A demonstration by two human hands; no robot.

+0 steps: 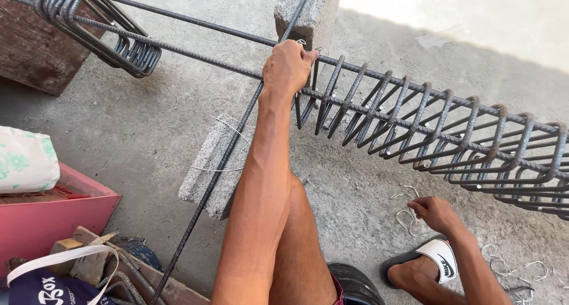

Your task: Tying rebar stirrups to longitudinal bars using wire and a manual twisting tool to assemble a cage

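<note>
Rebar cage (427, 124): stirrups right of left hand (287, 68) set on; bundle (112, 35) leftward loose. Left hand closed gripping the bar; right hand (435, 213) pinching tie wires (406, 219) below

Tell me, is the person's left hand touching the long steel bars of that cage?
Touching. The head view shows the left hand wrapped over the long rebar, fingers curled around it beside the first stirrup.

Left hand (287, 68) grips rebar cage (427, 124); right hand (434, 213) picks wire ties (406, 217).
</note>
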